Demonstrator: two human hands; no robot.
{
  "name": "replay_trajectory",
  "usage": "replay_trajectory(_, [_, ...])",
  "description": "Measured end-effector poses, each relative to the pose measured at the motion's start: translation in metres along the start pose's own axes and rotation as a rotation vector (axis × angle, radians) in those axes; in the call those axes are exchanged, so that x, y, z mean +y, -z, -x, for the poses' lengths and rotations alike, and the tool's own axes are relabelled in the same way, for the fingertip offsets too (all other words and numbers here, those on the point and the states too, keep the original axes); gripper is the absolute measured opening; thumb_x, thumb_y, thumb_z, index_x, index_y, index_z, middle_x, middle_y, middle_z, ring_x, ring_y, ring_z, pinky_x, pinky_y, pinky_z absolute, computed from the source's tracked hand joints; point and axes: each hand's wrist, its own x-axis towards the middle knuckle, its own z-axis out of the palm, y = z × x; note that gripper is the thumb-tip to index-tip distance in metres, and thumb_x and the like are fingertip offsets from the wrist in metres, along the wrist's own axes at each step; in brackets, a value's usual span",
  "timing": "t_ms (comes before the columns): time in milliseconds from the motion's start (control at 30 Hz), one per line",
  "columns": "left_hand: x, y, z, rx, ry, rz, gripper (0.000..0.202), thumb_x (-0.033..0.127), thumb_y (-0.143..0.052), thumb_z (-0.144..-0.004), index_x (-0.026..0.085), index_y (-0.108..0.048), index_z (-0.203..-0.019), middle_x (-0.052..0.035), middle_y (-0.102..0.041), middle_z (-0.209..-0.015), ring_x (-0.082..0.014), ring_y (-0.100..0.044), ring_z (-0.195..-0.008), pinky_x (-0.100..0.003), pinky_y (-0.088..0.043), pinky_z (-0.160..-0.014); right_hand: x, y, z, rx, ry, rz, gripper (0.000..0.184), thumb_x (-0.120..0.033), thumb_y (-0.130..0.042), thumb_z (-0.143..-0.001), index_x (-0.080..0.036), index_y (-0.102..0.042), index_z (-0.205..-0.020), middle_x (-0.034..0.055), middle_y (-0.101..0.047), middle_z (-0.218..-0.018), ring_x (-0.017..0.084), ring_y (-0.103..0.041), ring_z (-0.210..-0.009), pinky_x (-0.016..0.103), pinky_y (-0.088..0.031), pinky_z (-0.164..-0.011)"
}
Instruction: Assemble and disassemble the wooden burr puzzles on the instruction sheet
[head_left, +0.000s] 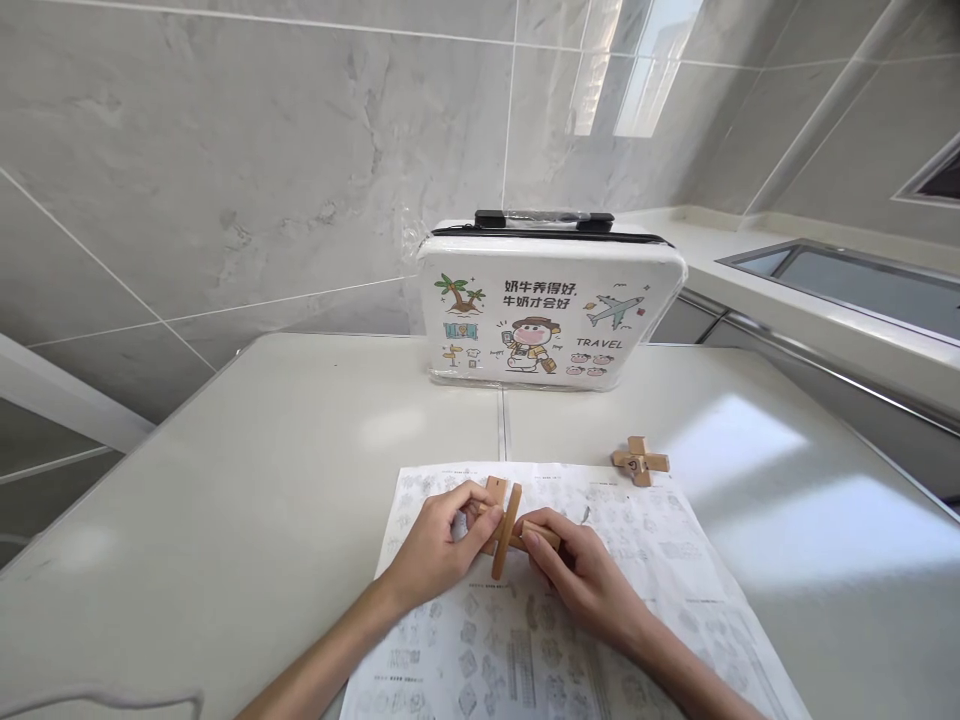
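Note:
Several wooden puzzle pieces (507, 532), light brown bars set crosswise, are between my two hands above a printed sheet (480, 640). My left hand (442, 535) is closed, thumb and fingers pinching the left part of the bars. From the other side my right hand (574, 560) pinches the end of a bar that points right. One long thin bar stands tilted between the hands. The fingers hide how the pieces fit together. Beyond the sheet's far right edge area sits a cross-shaped wooden puzzle (640, 461) with a dark mark on it.
A white case (551, 310) with cartoon prints and a black handle stands upright at the back of the white table (300, 450), partly wrapped in clear plastic. Behind it rises a grey tiled wall (262, 150). A counter (750, 240) runs along the right.

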Motion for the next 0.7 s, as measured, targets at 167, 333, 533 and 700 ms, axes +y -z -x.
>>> replay_trajectory(167, [-0.0012,0.0005,0.0002,-0.046,0.029,0.09,0.038,0.055,-0.054,-0.103,0.02,-0.063,-0.093,-0.0001,-0.065,-0.072,-0.0152,-0.059,-0.064,-0.026,-0.046,-0.062,0.0015,-0.0009,0.0005,0.037,0.004,0.048,0.039,-0.053,-0.045,-0.109,-0.022,-0.062,-0.095,-0.0051,-0.04,-0.062,0.014,-0.033,-0.056,0.03,-0.027,-0.056])
replay_trajectory(333, [-0.0037,0.0002,0.0014,-0.086,0.036,0.133,0.037,0.054,-0.054,-0.104,0.02,-0.061,-0.094,0.0018,-0.062,-0.068,-0.0134,-0.054,-0.06,-0.024,-0.041,-0.059,0.0011,-0.0009,0.0,0.051,-0.006,0.074,0.04,-0.055,-0.05,-0.107,-0.02,-0.066,-0.1,-0.0037,-0.044,-0.066,0.014,-0.034,-0.057,0.029,-0.025,-0.055])
replay_trajectory(533, [-0.0017,-0.0009,0.0028,-0.067,0.036,0.162,0.038,0.055,-0.056,-0.103,0.019,-0.061,-0.092,0.002,-0.06,-0.068,-0.0134,-0.055,-0.061,-0.024,-0.041,-0.06,0.0048,-0.0018,0.0006,0.049,-0.031,0.067,0.039,-0.056,-0.055,-0.105,-0.02,-0.067,-0.104,-0.0031,-0.047,-0.067,0.013,-0.034,-0.057,0.029,-0.025,-0.053])
replay_trajectory(700, [-0.0011,0.0013,-0.001,0.119,0.052,0.256,0.04,0.057,-0.056,-0.103,0.02,-0.057,-0.088,0.0051,-0.052,-0.063,-0.0113,-0.048,-0.057,-0.024,-0.04,-0.058,0.0089,-0.0019,0.0007,0.118,0.01,0.104,0.032,-0.051,-0.055,-0.106,-0.021,-0.063,-0.111,-0.0008,-0.055,-0.073,0.015,-0.044,-0.058,0.028,-0.036,-0.052])
